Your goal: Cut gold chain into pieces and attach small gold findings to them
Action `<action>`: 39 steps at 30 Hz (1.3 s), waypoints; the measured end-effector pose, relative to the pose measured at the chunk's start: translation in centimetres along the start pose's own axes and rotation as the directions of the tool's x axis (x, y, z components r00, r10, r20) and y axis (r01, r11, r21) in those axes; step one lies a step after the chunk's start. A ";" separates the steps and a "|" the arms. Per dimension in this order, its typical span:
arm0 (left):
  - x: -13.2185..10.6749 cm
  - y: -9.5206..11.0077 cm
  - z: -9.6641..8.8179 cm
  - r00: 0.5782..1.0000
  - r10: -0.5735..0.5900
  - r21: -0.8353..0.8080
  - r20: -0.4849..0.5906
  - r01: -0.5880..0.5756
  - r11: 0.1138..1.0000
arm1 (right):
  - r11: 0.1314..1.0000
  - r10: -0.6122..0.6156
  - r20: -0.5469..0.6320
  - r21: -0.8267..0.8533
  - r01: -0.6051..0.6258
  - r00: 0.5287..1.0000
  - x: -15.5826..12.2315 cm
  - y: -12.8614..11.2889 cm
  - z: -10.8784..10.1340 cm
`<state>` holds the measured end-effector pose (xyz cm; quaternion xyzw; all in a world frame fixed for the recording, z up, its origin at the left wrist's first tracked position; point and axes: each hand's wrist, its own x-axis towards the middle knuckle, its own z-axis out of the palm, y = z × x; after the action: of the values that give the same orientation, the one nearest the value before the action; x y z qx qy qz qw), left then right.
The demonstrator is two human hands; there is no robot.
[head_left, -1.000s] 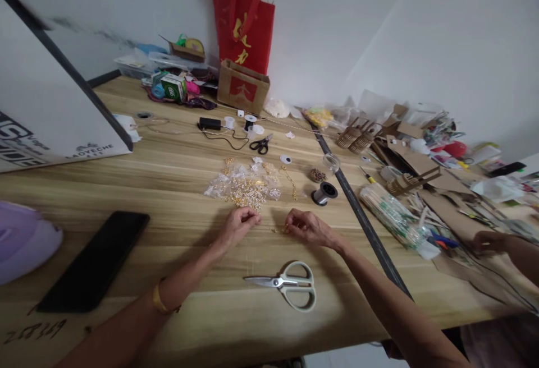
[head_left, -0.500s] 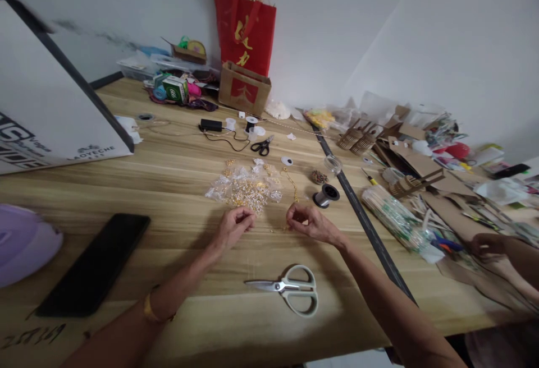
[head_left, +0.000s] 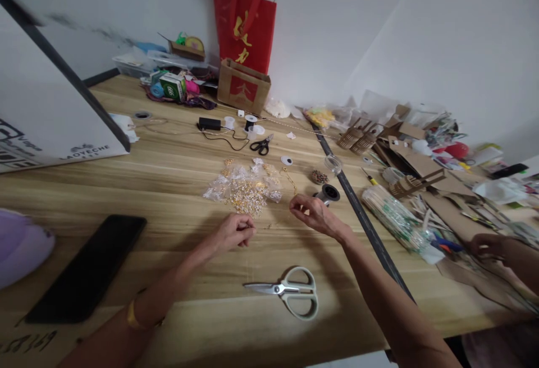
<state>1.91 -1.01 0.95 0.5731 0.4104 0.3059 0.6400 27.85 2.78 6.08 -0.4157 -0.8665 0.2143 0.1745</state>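
My left hand [head_left: 234, 231] is closed, its fingers curled together just in front of a pile of small gold and clear beads [head_left: 248, 195]. Anything in its grip is too small to make out. To the right, my right hand [head_left: 312, 211] pinches thumb and fingertips together; what it holds, if anything, cannot be made out. A thin gold chain [head_left: 288, 177] lies just beyond those fingertips, and a spool of wire or thread [head_left: 329, 192] stands behind that hand. Tiny gold pieces [head_left: 270, 226] lie between the hands. Pale-handled scissors [head_left: 290, 289] rest nearer me.
A black phone [head_left: 89, 270] and a purple object [head_left: 21, 249] lie at left, below a large white box [head_left: 50, 104]. Small black scissors [head_left: 261, 145] and a dish of beads [head_left: 319, 177] sit farther back. Another person's hand [head_left: 488, 244] is among cardboard pieces at right.
My right hand has risen slightly away from me and to the right, close to the spool. My left hand has dropped a little toward me, its fingers curled more.
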 end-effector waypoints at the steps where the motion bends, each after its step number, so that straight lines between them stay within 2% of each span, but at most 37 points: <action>1: -0.1 0.0 -0.1 0.999 -0.014 0.000 0.029 0.014 1.000 | 1.000 -0.001 -0.004 -0.015 0.001 1.000 0.0 0.1 0.0; 8: -0.7 0.7 -1.4 0.967 -0.033 0.039 0.252 0.024 0.999 | 0.996 0.001 -0.013 -0.086 -0.002 1.000 0.4 1.4 0.0; 11: -0.8 1.1 -1.9 0.952 -0.044 0.061 0.302 0.027 0.998 | 0.996 0.006 -0.034 -0.085 -0.009 0.999 0.4 2.2 0.4; 16: -0.6 0.8 -2.3 0.949 -0.059 0.094 0.309 0.031 0.995 | 0.998 0.036 -0.048 -0.048 -0.038 0.998 0.2 2.6 0.9; 24: -0.2 0.2 -2.2 0.954 -0.057 0.143 0.295 0.015 0.990 | 0.998 0.006 -0.069 -0.061 -0.010 0.998 -1.1 0.8 0.5; 28: -0.1 0.2 -2.3 0.958 -0.055 0.148 0.280 0.013 0.989 | 0.999 0.033 -0.092 -0.017 -0.035 0.995 -2.5 0.2 0.7; 39: 0.1 -0.1 -2.2 0.958 -0.069 0.159 0.279 0.025 0.987 | 0.990 0.083 -0.076 0.123 -0.073 0.994 -4.6 -1.7 2.9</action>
<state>0.03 0.14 0.80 0.6487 0.3503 0.1730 0.6531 28.12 -2.48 3.91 -0.4464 -0.8272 0.2557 0.2258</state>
